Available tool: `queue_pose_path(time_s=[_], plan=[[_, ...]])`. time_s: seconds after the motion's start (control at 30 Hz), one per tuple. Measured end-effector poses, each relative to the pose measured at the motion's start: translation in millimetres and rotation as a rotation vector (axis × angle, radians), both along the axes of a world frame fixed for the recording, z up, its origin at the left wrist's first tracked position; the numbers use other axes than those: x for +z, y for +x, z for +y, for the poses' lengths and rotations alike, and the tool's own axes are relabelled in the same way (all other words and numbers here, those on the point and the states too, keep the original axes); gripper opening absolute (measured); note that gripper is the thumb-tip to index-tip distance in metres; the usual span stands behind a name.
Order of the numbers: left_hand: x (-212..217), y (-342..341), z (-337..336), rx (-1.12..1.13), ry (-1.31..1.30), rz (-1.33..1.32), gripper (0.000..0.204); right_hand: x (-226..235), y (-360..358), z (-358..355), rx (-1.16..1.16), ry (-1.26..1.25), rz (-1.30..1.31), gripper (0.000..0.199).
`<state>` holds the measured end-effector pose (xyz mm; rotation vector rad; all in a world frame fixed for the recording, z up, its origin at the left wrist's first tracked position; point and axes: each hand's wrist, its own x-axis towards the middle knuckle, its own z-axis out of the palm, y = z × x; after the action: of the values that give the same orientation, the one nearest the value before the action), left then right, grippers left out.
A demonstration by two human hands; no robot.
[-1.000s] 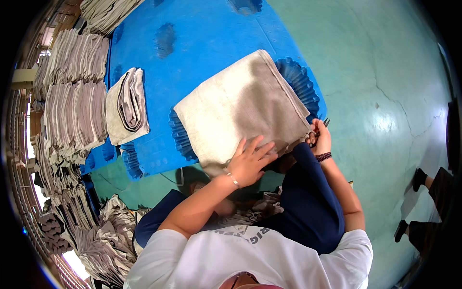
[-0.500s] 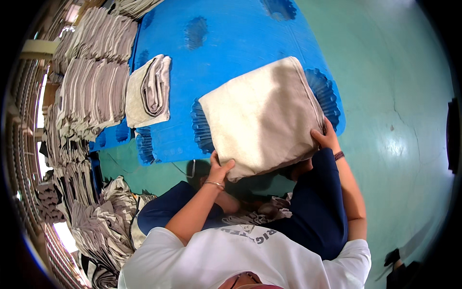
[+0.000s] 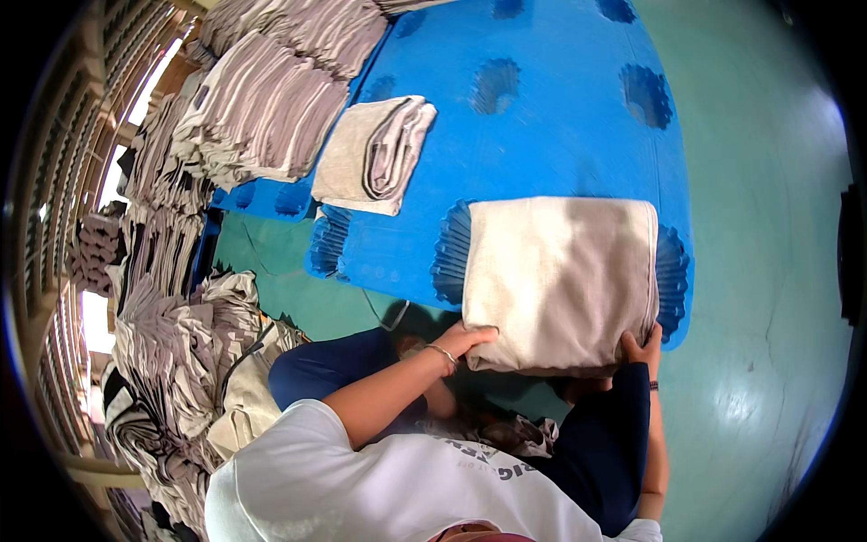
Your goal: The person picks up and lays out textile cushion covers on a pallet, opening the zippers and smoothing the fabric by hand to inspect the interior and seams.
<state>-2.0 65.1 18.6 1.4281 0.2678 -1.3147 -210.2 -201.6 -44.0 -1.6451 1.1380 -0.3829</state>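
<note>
Left hand (image 3: 465,340) clamped the near-left corner, right hand (image 3: 642,350) the near-right, and between them the folded beige cloth (image 3: 560,280) jutted over the blue pallet's (image 3: 560,149) near edge! Leftward lay a smaller folded bundle (image 3: 370,155), beside tall cloth stacks (image 3: 266,108).

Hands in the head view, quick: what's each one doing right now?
Left hand: closed, holding the folded beige cloth at its near left corner.
Right hand: closed, holding the same cloth at its near right corner.

White short-sleeved shirt (image 3: 379,479) with grey lettering (image 3: 515,470), navy trousers (image 3: 601,456), silvery bracelet (image 3: 443,353), dark bracelet (image 3: 654,386).
</note>
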Motion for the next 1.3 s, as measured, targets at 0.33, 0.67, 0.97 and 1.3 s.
queue_pose_path(time_s=[0.33,0.67,0.97,1.3], plan=[[107.3,23.2,-32.7,0.376,-0.642,0.444,0.048,-129.0,-64.3,-8.6,-0.313,0.44,-0.432,0.039],[265.9,164.7,-12.1,0.533,-0.945,-0.554,0.047,-73.9,-52.2,13.5,-0.235,0.562,-0.442,0.023],[142.0,300.0,35.2,0.972,-0.366,-0.361,0.031,-42.2,-47.9,20.4,-0.268,0.736,-0.439,0.011],[1.0,307.1,58.3,1.009,0.031,-0.35,0.046,-72.5,-107.2,8.9,-0.045,0.771,-0.236,0.012]])
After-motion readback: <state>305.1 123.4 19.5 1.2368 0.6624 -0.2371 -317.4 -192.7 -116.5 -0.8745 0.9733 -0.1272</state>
